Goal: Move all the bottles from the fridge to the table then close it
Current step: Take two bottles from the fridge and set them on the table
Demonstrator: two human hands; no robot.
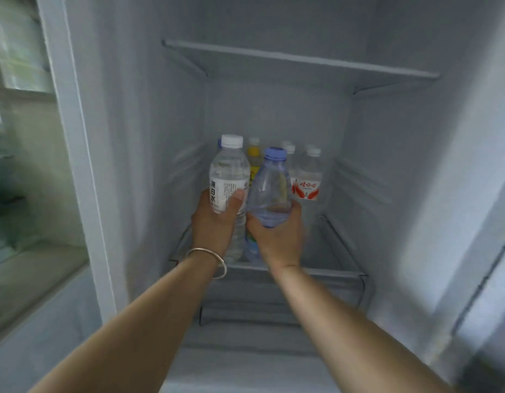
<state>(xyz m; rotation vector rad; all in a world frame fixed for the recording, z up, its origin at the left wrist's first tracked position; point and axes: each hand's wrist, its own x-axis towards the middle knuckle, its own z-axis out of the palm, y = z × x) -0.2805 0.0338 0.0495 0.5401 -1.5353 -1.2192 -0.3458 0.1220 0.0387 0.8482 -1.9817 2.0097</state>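
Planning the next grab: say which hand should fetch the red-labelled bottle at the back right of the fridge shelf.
Right, though only once freed. The right hand is nearer the red-labelled bottle, but grips the blue-capped bottle. The left hand holds the white-capped bottle farther away.

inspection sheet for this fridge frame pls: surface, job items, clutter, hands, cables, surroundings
Surface: fridge shelf, bottles standing on it.
Job's things: white-cap bottle and blue-cap bottle gripped; yellow bottle and red-label bottles behind; exact count unclear.
Clutter: nothing seen.
Grippers: left hand shut on white-cap bottle; right hand shut on blue-cap bottle.
Cables: nothing seen.
Surroundings: bare upper shelf; door open; table out of view.
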